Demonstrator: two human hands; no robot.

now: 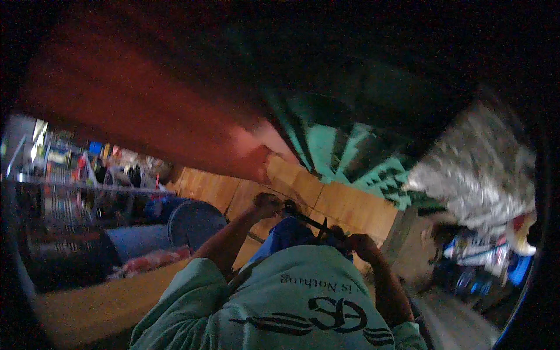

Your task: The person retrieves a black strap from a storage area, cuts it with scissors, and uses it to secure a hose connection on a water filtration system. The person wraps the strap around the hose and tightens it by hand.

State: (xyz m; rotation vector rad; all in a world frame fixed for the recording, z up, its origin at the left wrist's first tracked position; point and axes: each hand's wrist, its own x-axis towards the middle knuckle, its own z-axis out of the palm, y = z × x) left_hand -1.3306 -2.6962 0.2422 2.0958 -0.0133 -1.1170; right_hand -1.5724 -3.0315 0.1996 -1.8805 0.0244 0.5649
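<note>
Pale mint-green cotton, my short-sleeved shirt with dark printing, is filling the lower middle of the frame, and both my bare forearms are rising out of it toward the centre. My left hand is closing into a fist just left of centre, gripping one end of a thin dark rod-like tool. My right hand is curling round the other end, lower and to the right of centre, fingers pressed together on it. The tool is running on a slant between the two hands, higher at the left, and a short dark piece is sticking down from it near the middle; the picture is too blurred for me to tell what kind of tool it is. Just below it a patch of blue cloth is showing.

Behind my hands a wall of light brown wooden panels is slanting across the centre. Above it green metal framing is fanning out in the upper middle, and a broad reddish blurred shape is covering the upper left. A grey-blue round drum is lying on its side at the left, with a metal railing beyond it. A speckled grey mass is filling the right.
</note>
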